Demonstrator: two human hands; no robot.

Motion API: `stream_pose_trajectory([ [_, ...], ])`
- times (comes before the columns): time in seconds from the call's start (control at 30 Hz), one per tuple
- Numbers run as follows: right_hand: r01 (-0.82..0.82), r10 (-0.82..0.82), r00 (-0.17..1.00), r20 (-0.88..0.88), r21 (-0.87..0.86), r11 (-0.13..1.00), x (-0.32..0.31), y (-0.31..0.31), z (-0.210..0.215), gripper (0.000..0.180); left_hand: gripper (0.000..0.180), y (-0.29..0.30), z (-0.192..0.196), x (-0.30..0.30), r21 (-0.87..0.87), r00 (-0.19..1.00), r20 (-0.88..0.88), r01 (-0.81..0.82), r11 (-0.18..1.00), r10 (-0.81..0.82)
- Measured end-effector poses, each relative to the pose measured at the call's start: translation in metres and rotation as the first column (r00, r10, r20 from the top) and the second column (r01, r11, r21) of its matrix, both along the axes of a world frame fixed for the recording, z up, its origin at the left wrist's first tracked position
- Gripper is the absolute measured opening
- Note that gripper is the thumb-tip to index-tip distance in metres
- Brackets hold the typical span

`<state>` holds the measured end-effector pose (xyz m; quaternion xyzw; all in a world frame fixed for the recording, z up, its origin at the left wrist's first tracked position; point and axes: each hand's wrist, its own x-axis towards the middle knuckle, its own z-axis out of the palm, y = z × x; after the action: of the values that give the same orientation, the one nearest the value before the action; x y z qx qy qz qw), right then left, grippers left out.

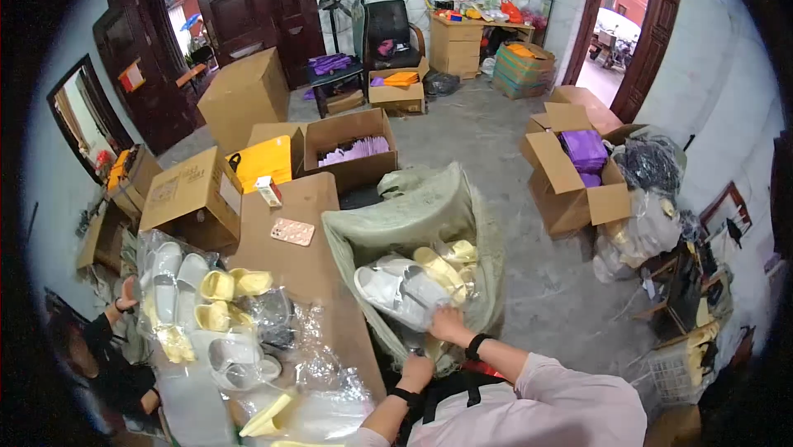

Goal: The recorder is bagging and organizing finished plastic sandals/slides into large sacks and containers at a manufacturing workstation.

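A large pale green woven sack gapes in front of me, with grey slippers and yellow slippers inside. My right hand reaches over its near side, closed on the end of a grey slipper at the top of the pile. Lower and to the left, my left hand is closed at the sack's near rim; its fingertips are partly hidden. On the brown table at my left lie more grey slippers and yellow slippers, many in clear plastic bags.
A phone, a small carton and a cardboard box sit on the table. Another person's hand is at its left side. Open boxes stand beyond and at the right, near stuffed plastic bags.
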<state>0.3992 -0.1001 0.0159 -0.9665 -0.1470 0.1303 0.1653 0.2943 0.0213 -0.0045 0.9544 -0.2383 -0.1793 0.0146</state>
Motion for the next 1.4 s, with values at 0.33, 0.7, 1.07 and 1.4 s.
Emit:
stream_pose_trajectory([
  [0.33,-0.356,0.316,0.851,-0.42,-0.017,0.934,-0.052,-0.021,-0.006,0.073,0.017,0.034,0.055,-0.035,-0.327,0.951,0.219,-0.138,0.935,0.217],
  [0.7,-0.265,0.319,0.943,0.091,-0.375,0.888,-0.006,-0.145,0.035,0.057,0.014,0.005,0.059,-0.021,-0.346,0.933,0.25,-0.165,0.924,0.26],
  [1.07,-0.101,0.028,0.973,-0.229,-0.313,0.944,0.038,-0.109,0.05,0.046,0.009,-0.013,0.049,-0.026,-0.249,0.939,0.203,-0.226,0.942,0.279],
  [1.4,-0.517,0.657,0.754,0.017,0.634,0.576,0.017,0.259,0.139,0.094,0.013,-0.011,0.057,-0.036,-0.298,0.881,0.185,-0.372,0.879,0.435],
])
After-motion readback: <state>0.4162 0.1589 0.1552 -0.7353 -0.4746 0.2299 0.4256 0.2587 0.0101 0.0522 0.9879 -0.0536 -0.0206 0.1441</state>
